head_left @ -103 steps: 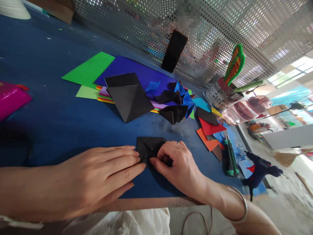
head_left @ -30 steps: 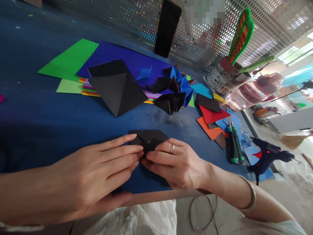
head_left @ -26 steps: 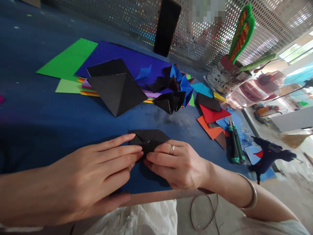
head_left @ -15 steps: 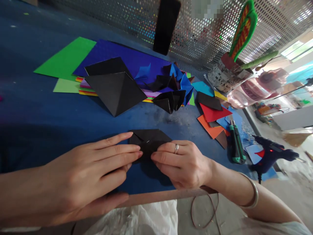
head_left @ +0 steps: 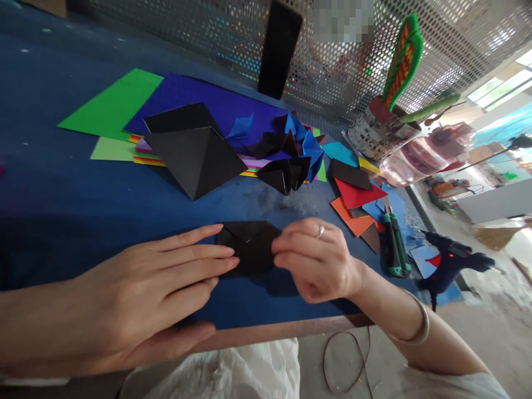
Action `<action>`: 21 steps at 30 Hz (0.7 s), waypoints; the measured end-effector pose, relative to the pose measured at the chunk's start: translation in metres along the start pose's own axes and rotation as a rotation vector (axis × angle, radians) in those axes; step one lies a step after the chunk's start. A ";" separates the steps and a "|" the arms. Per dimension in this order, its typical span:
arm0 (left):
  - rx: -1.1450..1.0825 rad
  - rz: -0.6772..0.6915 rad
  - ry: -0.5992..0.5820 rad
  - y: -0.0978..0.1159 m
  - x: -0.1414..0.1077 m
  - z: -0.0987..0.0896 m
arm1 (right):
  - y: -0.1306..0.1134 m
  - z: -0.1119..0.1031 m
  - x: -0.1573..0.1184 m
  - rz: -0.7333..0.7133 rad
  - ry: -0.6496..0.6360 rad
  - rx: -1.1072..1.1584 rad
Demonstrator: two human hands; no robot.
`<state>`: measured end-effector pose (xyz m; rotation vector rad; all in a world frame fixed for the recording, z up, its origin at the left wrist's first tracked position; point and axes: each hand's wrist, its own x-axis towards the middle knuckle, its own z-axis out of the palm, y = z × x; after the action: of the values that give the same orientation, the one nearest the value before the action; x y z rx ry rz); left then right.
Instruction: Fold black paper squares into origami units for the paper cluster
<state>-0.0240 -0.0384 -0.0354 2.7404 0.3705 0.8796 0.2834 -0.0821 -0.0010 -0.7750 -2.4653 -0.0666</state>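
A small piece of folded black paper [head_left: 253, 252] lies near the table's front edge, with a pointed flap folded down from its top side. My left hand [head_left: 166, 288] rests with its fingers stretched flat, their tips on the paper's left part. At the right edge, my right hand [head_left: 318, 257] has its fingers pressed together against the paper's side, and the fingertips are partly hidden. Behind the paper stands a large folded black paper shape [head_left: 195, 155]. Smaller folded black shapes [head_left: 286, 174] and folded blue pieces [head_left: 312, 152] lie to its right.
Green [head_left: 114, 102] and dark blue sheets [head_left: 174, 94] lie at the back. To the right are red paper [head_left: 359, 191], a green utility knife [head_left: 394, 244], a glue gun [head_left: 451, 260] with a lit red light, a pink bottle [head_left: 419, 155] and a pot [head_left: 378, 127]. A black phone-like slab [head_left: 280, 50] leans on the mesh.
My right hand has moved right and slightly up, from the paper's lower middle to its right edge. More of the black paper shows. My left hand stays almost in place.
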 end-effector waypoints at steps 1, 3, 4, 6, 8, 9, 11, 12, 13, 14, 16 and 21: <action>-0.028 0.032 0.005 -0.001 0.000 0.000 | 0.003 -0.002 0.001 0.061 0.003 -0.005; -0.057 0.056 0.021 -0.002 -0.001 0.001 | 0.008 -0.005 0.004 0.178 -0.063 -0.015; -0.050 0.045 0.028 -0.002 -0.002 0.001 | 0.010 -0.006 0.005 0.235 -0.111 -0.015; -0.023 0.044 0.033 -0.003 -0.002 0.001 | 0.012 -0.008 0.005 0.318 -0.178 0.000; 0.014 0.074 0.028 -0.003 -0.001 -0.001 | 0.013 -0.008 0.005 0.358 -0.199 0.019; 0.030 0.095 0.026 -0.004 0.000 -0.002 | 0.013 -0.008 0.005 0.357 -0.199 0.022; 0.046 0.132 0.021 -0.005 0.003 -0.004 | 0.013 -0.008 0.005 0.329 -0.194 0.010; 0.046 0.140 0.024 -0.005 0.005 -0.006 | 0.014 -0.007 0.004 0.316 -0.191 -0.001; 0.044 0.145 0.030 -0.006 0.007 -0.007 | 0.015 -0.006 0.004 0.303 -0.186 -0.013; 0.043 0.150 0.036 -0.006 0.009 -0.008 | 0.016 -0.005 0.004 0.291 -0.179 -0.024; 0.051 0.163 0.037 -0.007 0.011 -0.009 | 0.020 -0.003 0.002 0.251 -0.159 -0.047; 0.086 0.140 0.053 -0.005 0.009 -0.007 | 0.028 -0.004 0.000 0.103 -0.108 -0.091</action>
<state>-0.0220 -0.0300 -0.0267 2.8550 0.2331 0.9944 0.3002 -0.0597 -0.0010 -0.9664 -2.5340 -0.1023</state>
